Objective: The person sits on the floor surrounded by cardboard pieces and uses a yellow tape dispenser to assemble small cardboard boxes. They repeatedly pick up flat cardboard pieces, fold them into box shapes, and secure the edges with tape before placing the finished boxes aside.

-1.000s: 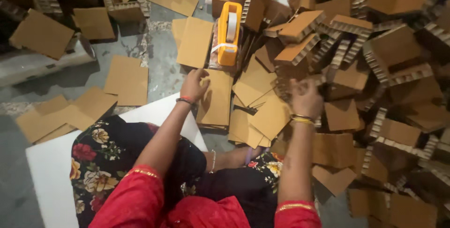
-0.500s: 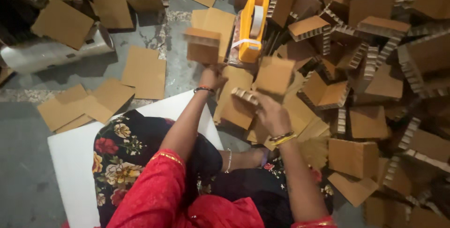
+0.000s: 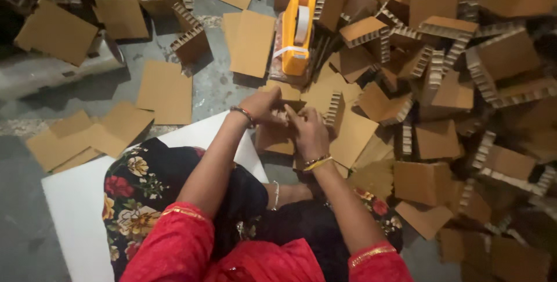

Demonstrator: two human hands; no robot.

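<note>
My left hand (image 3: 262, 104) and my right hand (image 3: 307, 129) meet in front of me, both gripping a brown cardboard piece (image 3: 281, 91) with a honeycomb edge. The piece sits low over a stack of flat cardboard sheets (image 3: 354, 134). Just beyond my hands stands a yellow tape dispenser (image 3: 298, 33) with a roll of tape in it. How the fingers lie on the piece is partly hidden.
A big heap of honeycomb cardboard blocks (image 3: 464, 85) fills the right side. Flat cardboard squares (image 3: 165, 90) lie scattered on the grey floor to the left. I sit on a white sheet (image 3: 69, 201), with my legs folded under floral cloth.
My right hand brought a cardboard piece in from the right pile. Both hands came together on it in front of me.
</note>
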